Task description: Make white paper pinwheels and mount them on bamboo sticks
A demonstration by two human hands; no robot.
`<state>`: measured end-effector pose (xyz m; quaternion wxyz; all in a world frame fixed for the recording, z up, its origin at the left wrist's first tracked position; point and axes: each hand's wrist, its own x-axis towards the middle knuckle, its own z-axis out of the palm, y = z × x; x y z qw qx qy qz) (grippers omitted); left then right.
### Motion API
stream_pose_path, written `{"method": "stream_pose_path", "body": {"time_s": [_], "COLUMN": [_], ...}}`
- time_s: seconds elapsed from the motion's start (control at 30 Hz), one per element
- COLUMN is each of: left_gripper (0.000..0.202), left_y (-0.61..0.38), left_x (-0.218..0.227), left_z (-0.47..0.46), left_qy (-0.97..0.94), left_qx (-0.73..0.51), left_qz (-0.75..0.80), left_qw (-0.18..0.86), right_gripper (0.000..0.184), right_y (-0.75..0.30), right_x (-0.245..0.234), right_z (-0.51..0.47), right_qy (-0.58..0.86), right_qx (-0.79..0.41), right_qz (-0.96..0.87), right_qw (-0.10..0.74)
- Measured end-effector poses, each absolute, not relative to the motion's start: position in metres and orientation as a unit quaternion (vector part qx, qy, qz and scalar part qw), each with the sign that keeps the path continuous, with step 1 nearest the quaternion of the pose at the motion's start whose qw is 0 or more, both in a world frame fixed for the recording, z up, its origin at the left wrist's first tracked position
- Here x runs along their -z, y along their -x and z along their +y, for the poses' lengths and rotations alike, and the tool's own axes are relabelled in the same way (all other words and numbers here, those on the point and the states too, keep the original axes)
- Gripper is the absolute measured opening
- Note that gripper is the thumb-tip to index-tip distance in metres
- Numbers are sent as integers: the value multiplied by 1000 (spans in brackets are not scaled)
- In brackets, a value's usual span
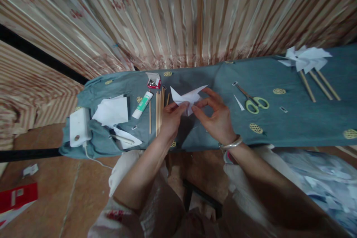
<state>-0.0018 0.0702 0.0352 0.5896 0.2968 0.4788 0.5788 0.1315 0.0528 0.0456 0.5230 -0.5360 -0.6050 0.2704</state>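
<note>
Forearms come first, in over the worktop's near edge. Left hand has its thumb pressed on the folded paper, fingers behind partly hidden. Right hand pinches the lower right side, thumb to index, other fingers curled and apart. Paper is held up over the middle of the worktop, two pointed flaps toward the far edge.

Progress, my read: this one is part-shaped, no stick visible on it. Three finished-looking pinwheels on sticks lie by the far edge, toward the right end. Unused: flat sheets near the left end, bare sticks just left of the left hand.

Pose: wrists angled inward, hands facing each other; bracelet on the right wrist.

Further out: green-and-white tube left of the sticks; small red box with shiny bits near the far edge. Right side: paper sliver, then scissors. Near-left corner: white device with cord. Off the near edge, right: bag, looks like scraps. Curtain past the far edge.
</note>
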Motion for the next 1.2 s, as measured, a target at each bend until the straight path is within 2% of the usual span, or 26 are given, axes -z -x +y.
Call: {"method": "stream_pose_path", "body": {"time_s": [0.13, 0.23, 0.4, 0.57, 0.83, 1.2], "left_gripper": [20, 23, 24, 22, 17, 27], "left_y": [4, 4, 0, -1, -1, 1], "left_x": [-35, -34, -36, -36, -25, -35], "left_z": [71, 69, 64, 62, 64, 63], "left_qy": [-300, -307, -336, -371, -411, -351], "left_qx": [-575, -553, -522, -522, -524, -492], "left_qz": [468, 468, 476, 477, 492, 476], "left_qw": [600, 617, 623, 602, 560, 638], "right_gripper": [15, 31, 56, 70, 58, 46], "right_y": [-143, -151, -151, -148, -146, -150], "right_x": [-52, -47, -38, -35, -38, -37], "right_z": [54, 62, 69, 68, 68, 67], "right_qy": [529, 521, 480, 519, 543, 508], "right_qx": [-294, -392, -558, -538, -512, -561], "right_qz": [-583, -515, -442, -454, -468, -436], "right_qw": [543, 557, 513, 486, 473, 487]}}
